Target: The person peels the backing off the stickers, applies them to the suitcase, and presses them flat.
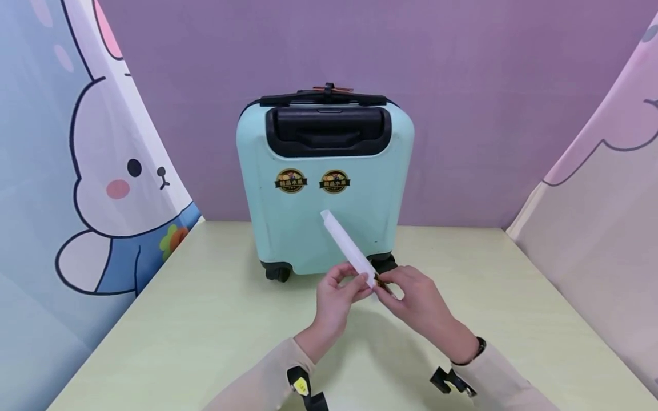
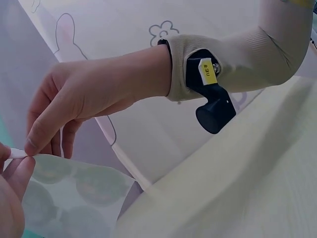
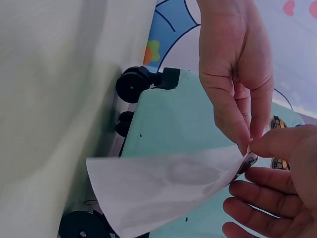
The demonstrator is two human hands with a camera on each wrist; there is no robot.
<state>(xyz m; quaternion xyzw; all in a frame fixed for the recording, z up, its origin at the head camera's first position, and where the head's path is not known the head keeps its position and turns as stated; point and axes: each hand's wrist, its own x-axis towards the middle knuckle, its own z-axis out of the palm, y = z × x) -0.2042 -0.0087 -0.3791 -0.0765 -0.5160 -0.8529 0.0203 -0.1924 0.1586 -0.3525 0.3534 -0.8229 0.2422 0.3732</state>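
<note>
Both hands meet low in front of the mint-green suitcase point(image 1: 326, 228), at a white sticker sheet point(image 1: 349, 248). My left hand point(image 1: 336, 302) pinches the sheet near its lower end. Thumb and index finger of my right hand point(image 1: 416, 299) pinch the same end, where a bit of dark and gold print shows. In the right wrist view, a printed sticker point(image 3: 249, 161) curls at the sheet's edge, right by both hands' fingertips. Round prints show faintly through the sheet's white back point(image 2: 94, 186) in the left wrist view. Two round black-and-gold stickers point(image 1: 291, 181) sit side by side on the suitcase.
The suitcase stands upright on a pale table point(image 1: 231, 319), with black wheels point(image 1: 278, 272) below and a recessed black handle point(image 1: 329, 131) above. A purple backdrop point(image 1: 462, 114) rises behind it. Cartoon-printed cloth point(image 1: 123, 188) hangs at both sides.
</note>
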